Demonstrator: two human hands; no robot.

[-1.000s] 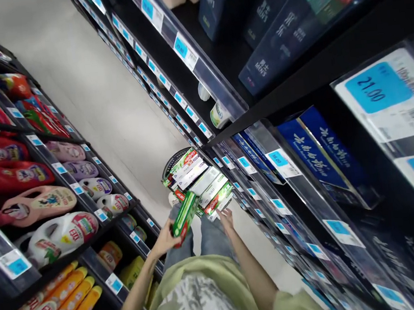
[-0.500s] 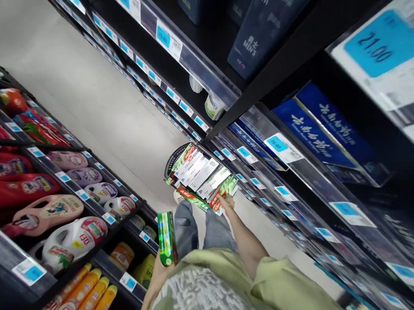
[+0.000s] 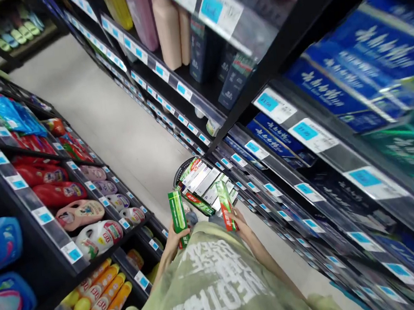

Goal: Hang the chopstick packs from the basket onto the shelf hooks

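My left hand (image 3: 174, 241) is closed around the lower end of a green toothpaste box (image 3: 178, 214) that stands upright in front of my chest. My right hand (image 3: 237, 219) grips a second green and red toothpaste box (image 3: 225, 202), also held upright. Just beyond both hands a dark basket (image 3: 182, 170) sits on the floor, filled with several more toothpaste boxes (image 3: 204, 182). Both hands are raised a little above the basket, one on each side of it.
I stand in a narrow shop aisle with a pale floor (image 3: 115, 130). Detergent bottles (image 3: 89, 226) fill the left shelves. Blue toothpaste cartons (image 3: 337, 92) and blue price tags (image 3: 304, 132) line the right shelves. Tall bottles (image 3: 167, 28) stand on a higher shelf.
My right hand has lifted a second box out of the basket. My left hand has raised its box higher. The view has tilted up along the aisle.
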